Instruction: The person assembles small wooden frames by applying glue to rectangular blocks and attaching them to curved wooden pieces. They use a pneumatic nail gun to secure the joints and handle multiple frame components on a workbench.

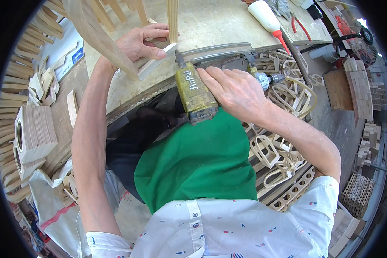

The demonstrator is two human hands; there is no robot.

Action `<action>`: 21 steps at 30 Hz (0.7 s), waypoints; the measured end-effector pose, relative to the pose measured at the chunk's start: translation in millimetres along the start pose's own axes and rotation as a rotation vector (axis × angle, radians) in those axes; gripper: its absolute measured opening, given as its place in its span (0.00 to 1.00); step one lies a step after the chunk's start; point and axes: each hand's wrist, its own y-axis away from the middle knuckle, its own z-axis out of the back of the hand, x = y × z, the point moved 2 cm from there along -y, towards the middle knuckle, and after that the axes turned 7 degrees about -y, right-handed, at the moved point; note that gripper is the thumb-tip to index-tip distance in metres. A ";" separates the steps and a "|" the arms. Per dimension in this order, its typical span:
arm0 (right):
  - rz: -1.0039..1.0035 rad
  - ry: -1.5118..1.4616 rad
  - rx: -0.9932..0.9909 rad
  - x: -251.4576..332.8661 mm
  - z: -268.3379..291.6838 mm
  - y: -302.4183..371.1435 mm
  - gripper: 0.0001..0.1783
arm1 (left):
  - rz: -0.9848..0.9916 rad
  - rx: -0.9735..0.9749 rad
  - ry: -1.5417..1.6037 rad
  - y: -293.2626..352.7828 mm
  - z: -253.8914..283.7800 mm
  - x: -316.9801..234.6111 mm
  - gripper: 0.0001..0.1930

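Note:
My right hand (234, 92) is wrapped round a worn yellow air nail gun (193, 92). The gun's narrow metal nose points away from me, close to the end of a pale wooden strip (159, 58); whether the two touch I cannot tell. My left hand (139, 45) is closed on that strip, thumb along its top, fingers partly hidden behind. Beside its fingertips rises a straight wooden leg (173, 19), meeting the strip near its end. A curved wooden piece (101, 38) crosses in front of my left wrist. These pieces stand on the worktable (215, 26).
A white glue bottle (264, 15) with a red nozzle and red-handled pliers (301, 28) lie at the far right. Wood offcuts (45, 84) and stacked panels with round holes (36, 133) are on the left. Looped wooden frames (266, 150) are piled to my right, past a fan (365, 41).

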 end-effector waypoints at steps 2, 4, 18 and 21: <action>0.000 0.005 0.004 0.8 -0.1 -0.9 0.24 | 0.012 0.009 0.015 -0.3 -0.2 -0.2 0.30; -0.007 0.013 0.003 1.1 -1.2 -1.1 0.24 | 0.030 0.022 0.043 -0.6 -1.3 -2.0 0.30; -0.565 -0.337 -0.131 -54.3 79.1 -35.7 0.19 | 0.074 -0.145 0.182 17.8 5.8 -13.7 0.25; -0.903 -0.772 -0.085 -101.4 80.1 -45.8 0.19 | 0.161 -0.404 0.107 59.2 7.6 -37.0 0.20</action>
